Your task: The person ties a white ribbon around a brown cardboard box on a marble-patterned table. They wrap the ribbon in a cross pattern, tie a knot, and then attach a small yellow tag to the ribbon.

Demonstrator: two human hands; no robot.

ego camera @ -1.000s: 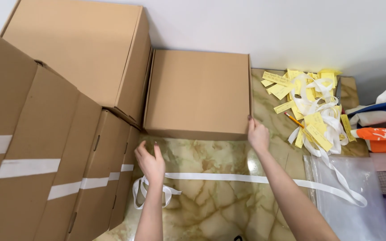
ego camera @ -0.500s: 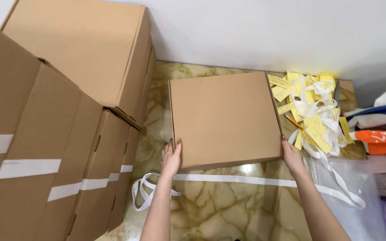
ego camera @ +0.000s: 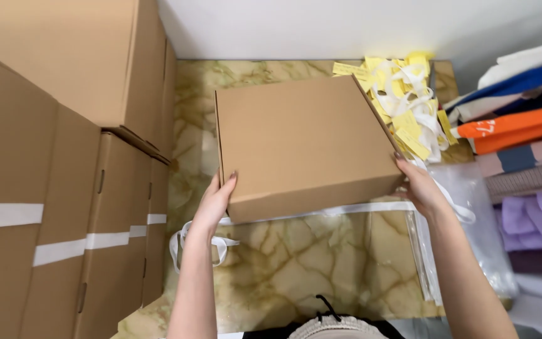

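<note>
I hold a flat brown cardboard box [ego camera: 305, 141] with both hands above a marbled yellow-brown floor [ego camera: 302, 263]. My left hand [ego camera: 217, 199] grips its near left corner, thumb on the front edge. At the near right corner my right hand [ego camera: 418, 185] holds the box's side. The box is closed and tilted slightly, its near edge raised off the floor.
Tall taped cardboard boxes [ego camera: 45, 188] are stacked along the left. A heap of yellow tags with white strings [ego camera: 403, 94] lies behind the box. Folded coloured clothes [ego camera: 522, 138] are piled at the right, beside a clear plastic bag [ego camera: 472, 226]. A white strap [ego camera: 202, 245] lies on the floor.
The box has come away from the wall toward me and been lifted. Both hands moved from its near edge to its near corners and took hold.
</note>
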